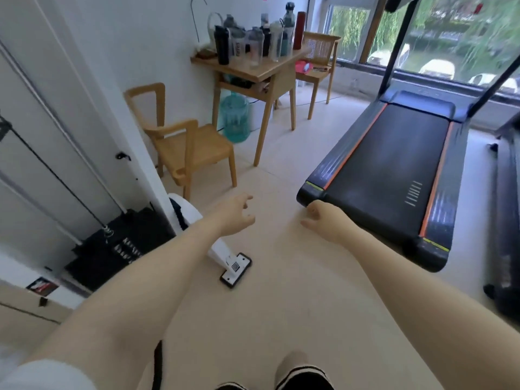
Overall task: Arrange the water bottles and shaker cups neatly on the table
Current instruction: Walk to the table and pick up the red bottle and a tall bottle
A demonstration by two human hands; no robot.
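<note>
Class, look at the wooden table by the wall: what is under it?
Under the wooden table sits a large blue-green water jug on the floor. A shelf below the tabletop holds dark items, too shadowed to identify. A cable runs behind; its end is hidden.

The bare floor [281, 175] runs open from the 2 hands up to the small table [270, 69]. A wooden chair [183, 142] stands on the left of that path. A big treadmill [394, 170] fills the right. Bottles and cups [253, 40] crowd the tabletop, close together. The front edge of the tabletop is bare.
</note>
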